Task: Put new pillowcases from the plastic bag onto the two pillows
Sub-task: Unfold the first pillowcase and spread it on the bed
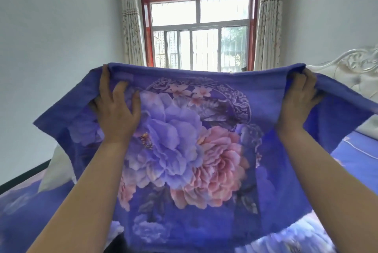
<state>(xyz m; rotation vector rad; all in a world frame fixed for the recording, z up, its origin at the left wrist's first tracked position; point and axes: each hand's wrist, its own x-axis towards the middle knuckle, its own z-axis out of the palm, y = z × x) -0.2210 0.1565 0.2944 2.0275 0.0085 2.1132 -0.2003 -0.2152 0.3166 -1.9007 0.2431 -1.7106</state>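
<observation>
Purple floral cloth, the pillowcase [184,140], is hanging spread in the air above the bed [351,148]. The left hand [117,107] and right hand [296,105] are each gripping a top corner, fingers curled over the taut upper edge. Its side edges are flaring outward past both wrists. Behind, open space is showing toward the window [199,31], with the white headboard [347,72] standing at the right.

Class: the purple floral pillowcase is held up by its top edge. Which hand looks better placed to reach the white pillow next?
Probably the left hand. The only pillow showing peeks out below the pillowcase on the left side. The right hand grips the far corner near the headboard.
</observation>
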